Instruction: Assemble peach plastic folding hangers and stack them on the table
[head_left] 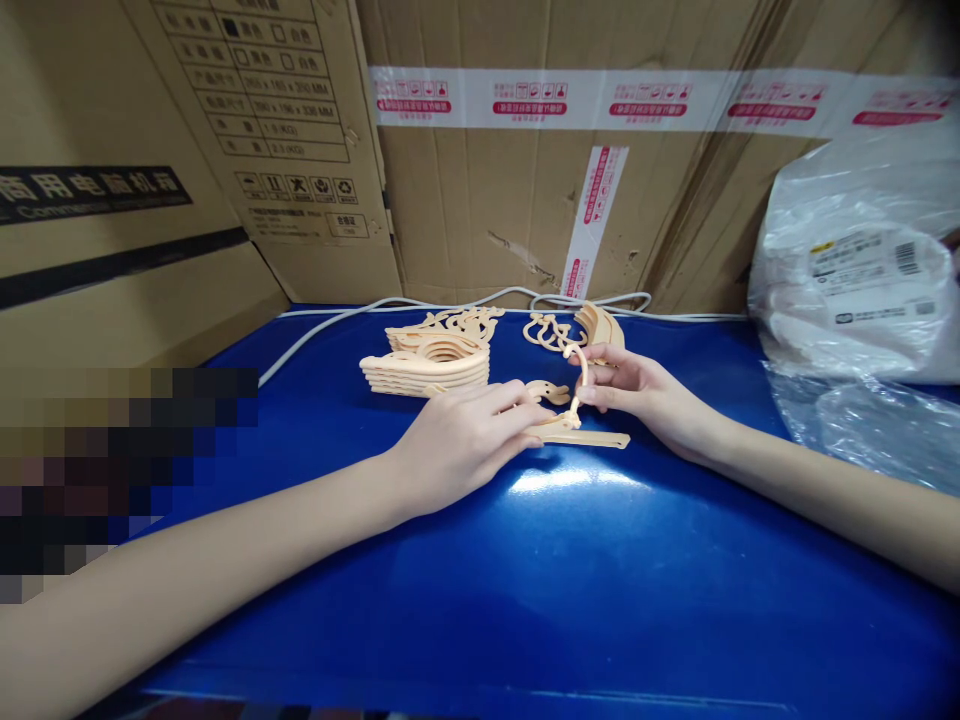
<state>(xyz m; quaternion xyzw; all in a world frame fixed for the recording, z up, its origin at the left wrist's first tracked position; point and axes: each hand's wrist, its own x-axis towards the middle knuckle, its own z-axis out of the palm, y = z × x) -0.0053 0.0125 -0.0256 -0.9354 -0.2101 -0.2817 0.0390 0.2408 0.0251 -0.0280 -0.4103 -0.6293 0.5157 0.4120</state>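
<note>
My right hand [626, 382] pinches a curved beige plastic hanger hook [584, 372] between thumb and fingers, holding it upright. The lower end of the hook meets a flat beige hanger piece [592, 437] just above the blue table. My left hand [480, 430] is closed on the left part of that piece, and its fingers hide much of it. Behind the fingers shows another beige part with small holes [551, 392]. A neat stack of beige hanger pieces [426, 375] stands left of my left hand.
Several loose hooks [469, 322] lie behind the stack, more hooks [544, 332] and curved parts [602, 330] behind my right hand. A white cable [345, 308] runs along the back of the blue table [570, 600]. Cardboard boxes [480, 200] wall it; a plastic bag [847, 280] sits right.
</note>
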